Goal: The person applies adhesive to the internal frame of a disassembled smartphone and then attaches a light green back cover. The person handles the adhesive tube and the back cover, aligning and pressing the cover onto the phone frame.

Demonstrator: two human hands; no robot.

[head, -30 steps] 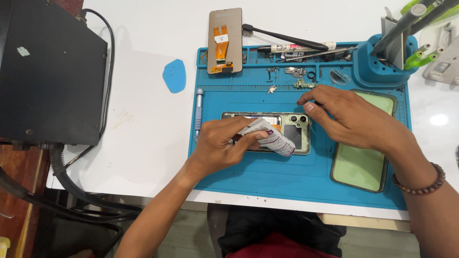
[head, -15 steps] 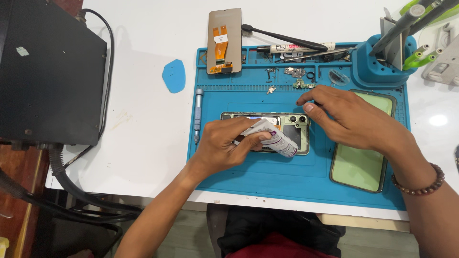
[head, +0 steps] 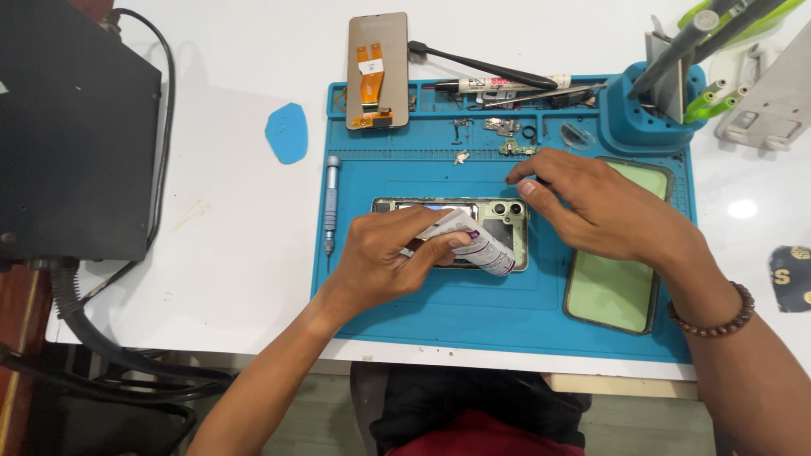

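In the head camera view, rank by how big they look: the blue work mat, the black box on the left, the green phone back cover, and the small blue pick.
1. blue silicone work mat
2. black box
3. light green phone back cover, partly hidden under the right hand
4. blue teardrop-shaped plastic pick

The box is cut off by the frame edge, yet the mat clearly looks larger.

a single head-worn camera looks almost straight down from above the person's seat, fairly near. the blue work mat (head: 507, 312) fills the middle and right of the frame, the white table (head: 228, 253) spreads to the left, and both forearms enter from the lower edge.
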